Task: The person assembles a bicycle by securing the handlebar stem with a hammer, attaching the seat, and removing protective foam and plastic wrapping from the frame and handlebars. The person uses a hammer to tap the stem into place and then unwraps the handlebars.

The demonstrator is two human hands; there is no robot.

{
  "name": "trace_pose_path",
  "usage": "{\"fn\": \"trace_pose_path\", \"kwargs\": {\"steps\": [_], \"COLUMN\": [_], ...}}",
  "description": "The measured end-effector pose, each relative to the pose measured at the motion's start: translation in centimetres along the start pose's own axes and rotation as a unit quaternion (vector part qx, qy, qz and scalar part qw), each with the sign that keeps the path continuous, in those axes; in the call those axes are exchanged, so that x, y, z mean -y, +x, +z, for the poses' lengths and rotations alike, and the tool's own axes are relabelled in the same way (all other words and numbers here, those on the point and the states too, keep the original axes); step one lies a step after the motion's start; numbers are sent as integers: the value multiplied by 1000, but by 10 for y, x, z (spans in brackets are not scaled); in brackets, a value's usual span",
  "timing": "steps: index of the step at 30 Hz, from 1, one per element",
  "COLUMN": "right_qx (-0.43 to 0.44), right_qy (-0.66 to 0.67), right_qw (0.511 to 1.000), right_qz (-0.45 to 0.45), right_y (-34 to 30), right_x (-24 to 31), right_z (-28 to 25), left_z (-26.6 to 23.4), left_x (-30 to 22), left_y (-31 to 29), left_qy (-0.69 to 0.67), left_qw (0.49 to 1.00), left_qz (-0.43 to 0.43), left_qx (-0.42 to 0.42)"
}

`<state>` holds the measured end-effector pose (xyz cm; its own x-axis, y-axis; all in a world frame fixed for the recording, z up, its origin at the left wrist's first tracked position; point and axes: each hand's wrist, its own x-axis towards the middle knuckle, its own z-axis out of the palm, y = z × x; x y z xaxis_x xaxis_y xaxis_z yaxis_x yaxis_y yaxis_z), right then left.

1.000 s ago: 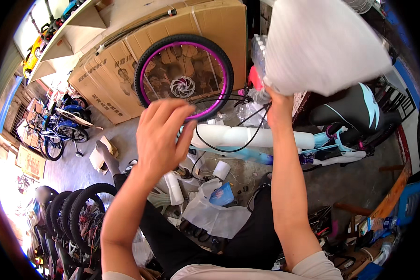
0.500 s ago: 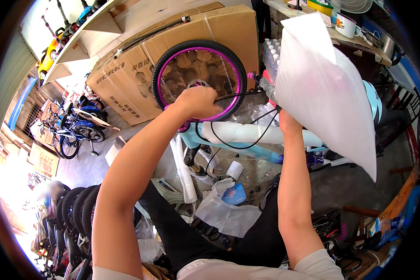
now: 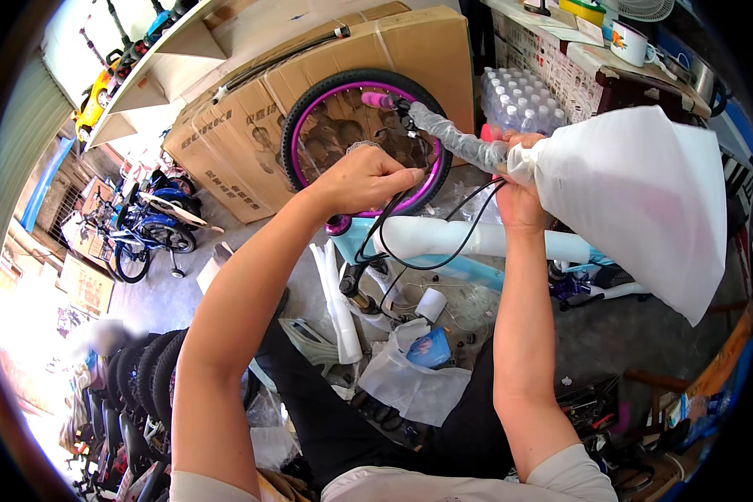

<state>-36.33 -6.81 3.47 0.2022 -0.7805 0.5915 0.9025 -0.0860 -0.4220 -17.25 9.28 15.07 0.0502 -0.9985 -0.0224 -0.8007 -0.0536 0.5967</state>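
Head view, looking down over both forearms. My left hand [image 3: 361,177] sits in front of the purple-rimmed wheel [image 3: 361,138], fingers curled together and closed down, fingertips [image 3: 410,176] pressed at the black cables [image 3: 393,226] where they rise toward the handlebar. Whether I actually pinch a cable I cannot tell; the knuckles hide the underside.

My right hand [image 3: 517,188] is up at the wrapped handlebar [image 3: 460,144], fingers wrapped shut around the neck of a white foam sheet [image 3: 644,201], which fans out wide to my right. The handlebar, in clear bubble wrap, runs up and left from that fist to a pink grip end [image 3: 375,99], so the bar lies just beyond the fingers of both hands, between them.

Below the hands: bike frame [image 3: 477,243], pale blue, top tube sleeved in white foam, lying across from the wheel toward my right. Cables loop over it.

Behind the wheel, a big cardboard box [image 3: 251,125] leans. Floor below holds loose plastic wrapping [image 3: 410,381]. Small bikes [image 3: 146,226] parked off to my left.
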Motion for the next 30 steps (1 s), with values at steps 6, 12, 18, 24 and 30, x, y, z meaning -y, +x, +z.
{"fn": "trace_pose_path", "kwargs": {"steps": [6,12,18,24,30], "right_qx": [78,144,195,-5,-142], "right_qy": [100,186,200,59,-219], "right_qw": [992,972,960,996,959], "right_qz": [-16,-28,-35,74,108], "right_y": [8,17,22,34,7], "right_x": [-16,-32,-38,-36,-62], "right_z": [16,17,25,38,80], "left_z": [-1,-37,-45,-77,-109], "left_x": [12,22,-6,-5,-11], "left_y": [16,63,89,63,16], "left_qy": [151,332,445,479,518], "left_qw": [944,907,890,875,841], "left_qz": [23,204,66,14,-85], "left_qx": [-291,-163,67,-63,-133]}}
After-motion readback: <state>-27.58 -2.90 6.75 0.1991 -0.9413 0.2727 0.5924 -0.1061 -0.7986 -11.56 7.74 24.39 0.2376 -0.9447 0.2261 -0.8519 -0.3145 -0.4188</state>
